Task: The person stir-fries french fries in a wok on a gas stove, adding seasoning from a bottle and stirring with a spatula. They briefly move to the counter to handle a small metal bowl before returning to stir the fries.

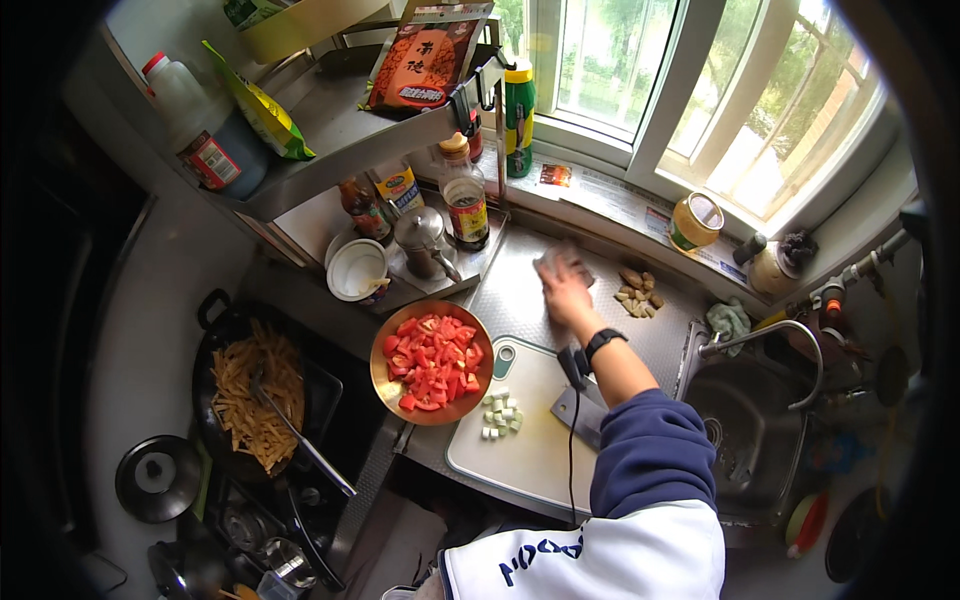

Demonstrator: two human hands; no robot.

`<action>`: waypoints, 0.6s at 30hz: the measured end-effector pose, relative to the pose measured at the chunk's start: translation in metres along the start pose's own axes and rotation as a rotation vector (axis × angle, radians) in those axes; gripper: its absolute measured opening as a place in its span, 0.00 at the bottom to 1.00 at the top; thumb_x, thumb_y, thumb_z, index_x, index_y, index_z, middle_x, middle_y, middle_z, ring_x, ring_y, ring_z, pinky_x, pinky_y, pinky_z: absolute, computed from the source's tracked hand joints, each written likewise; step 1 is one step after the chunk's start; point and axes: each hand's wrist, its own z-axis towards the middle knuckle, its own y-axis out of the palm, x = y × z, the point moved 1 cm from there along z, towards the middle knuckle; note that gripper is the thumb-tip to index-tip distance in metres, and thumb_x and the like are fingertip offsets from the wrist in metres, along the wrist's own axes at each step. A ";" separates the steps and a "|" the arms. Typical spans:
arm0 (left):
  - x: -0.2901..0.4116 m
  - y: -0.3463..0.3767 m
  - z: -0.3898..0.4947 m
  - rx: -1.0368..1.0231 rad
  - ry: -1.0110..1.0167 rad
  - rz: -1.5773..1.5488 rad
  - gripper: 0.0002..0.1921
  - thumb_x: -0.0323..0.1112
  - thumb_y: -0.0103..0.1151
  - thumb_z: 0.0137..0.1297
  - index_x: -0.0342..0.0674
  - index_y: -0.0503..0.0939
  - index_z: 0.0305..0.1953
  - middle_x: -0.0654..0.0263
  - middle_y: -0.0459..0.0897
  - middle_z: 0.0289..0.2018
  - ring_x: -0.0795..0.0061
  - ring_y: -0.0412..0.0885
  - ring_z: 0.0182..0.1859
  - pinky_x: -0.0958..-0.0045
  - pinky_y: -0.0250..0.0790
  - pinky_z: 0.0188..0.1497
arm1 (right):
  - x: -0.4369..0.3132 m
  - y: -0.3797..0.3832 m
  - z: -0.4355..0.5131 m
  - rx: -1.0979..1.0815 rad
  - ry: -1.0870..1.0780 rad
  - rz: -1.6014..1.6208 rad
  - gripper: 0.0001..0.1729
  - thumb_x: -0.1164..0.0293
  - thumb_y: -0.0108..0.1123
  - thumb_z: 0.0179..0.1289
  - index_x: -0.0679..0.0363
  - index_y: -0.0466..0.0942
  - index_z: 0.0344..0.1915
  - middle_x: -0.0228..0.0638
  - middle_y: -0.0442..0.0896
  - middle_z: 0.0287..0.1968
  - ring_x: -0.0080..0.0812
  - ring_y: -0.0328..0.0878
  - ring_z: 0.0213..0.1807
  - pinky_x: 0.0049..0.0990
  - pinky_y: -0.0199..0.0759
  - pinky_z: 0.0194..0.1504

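Observation:
My right hand (566, 289) reaches over the steel counter (510, 300) and presses on a greyish cloth or pad (561, 259), blurred by motion. To its right lies a small pile of garlic cloves and ginger pieces (639, 294). Nearer me, a white cutting board (525, 450) bears cut scallion pieces (502, 415) and a cleaver (577, 412), partly under my forearm. A metal bowl of chopped tomatoes (433, 361) stands left of the board. My left hand is out of view.
At left, a wok (201, 405) of cut strips with a metal spatula (300, 435) sits on the stove. A steel rack (360, 142) holds bottles and packets. The sink (742, 435) with its curved faucet (817, 360) is at right; jars line the windowsill (600, 199).

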 end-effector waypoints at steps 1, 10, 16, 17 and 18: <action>0.001 0.001 0.000 0.003 0.002 0.003 0.09 0.39 0.43 0.62 0.44 0.73 0.34 0.67 0.72 0.25 0.73 0.69 0.29 0.70 0.64 0.35 | 0.007 -0.004 0.010 0.087 0.034 -0.114 0.30 0.64 0.48 0.65 0.43 0.60 0.67 0.53 0.53 0.70 0.61 0.67 0.59 0.46 0.61 0.61; 0.018 0.015 0.012 -0.026 -0.003 0.068 0.09 0.37 0.43 0.62 0.43 0.74 0.35 0.67 0.73 0.26 0.73 0.69 0.29 0.70 0.65 0.34 | 0.018 -0.018 -0.082 0.124 -0.182 0.188 0.18 0.64 0.51 0.65 0.59 0.76 0.51 0.50 0.69 0.62 0.49 0.71 0.58 0.37 0.66 0.59; 0.027 0.023 0.021 -0.054 0.004 0.089 0.08 0.37 0.43 0.62 0.43 0.74 0.36 0.67 0.73 0.26 0.73 0.69 0.29 0.70 0.65 0.34 | 0.072 -0.069 -0.209 0.019 0.150 0.185 0.17 0.63 0.48 0.68 0.56 0.79 0.50 0.43 0.70 0.63 0.43 0.70 0.61 0.35 0.65 0.61; 0.027 0.023 0.022 -0.054 0.006 0.089 0.08 0.36 0.43 0.62 0.43 0.74 0.36 0.67 0.73 0.26 0.73 0.69 0.29 0.70 0.65 0.34 | 0.082 -0.076 -0.225 0.032 0.276 0.189 0.18 0.63 0.48 0.67 0.57 0.78 0.51 0.45 0.70 0.62 0.43 0.70 0.61 0.35 0.65 0.61; 0.028 0.023 0.023 -0.060 0.006 0.092 0.08 0.36 0.43 0.62 0.43 0.74 0.36 0.67 0.73 0.26 0.73 0.69 0.29 0.70 0.65 0.34 | 0.086 -0.079 -0.234 0.082 0.294 0.160 0.17 0.63 0.49 0.67 0.58 0.78 0.50 0.46 0.71 0.62 0.44 0.71 0.61 0.35 0.66 0.60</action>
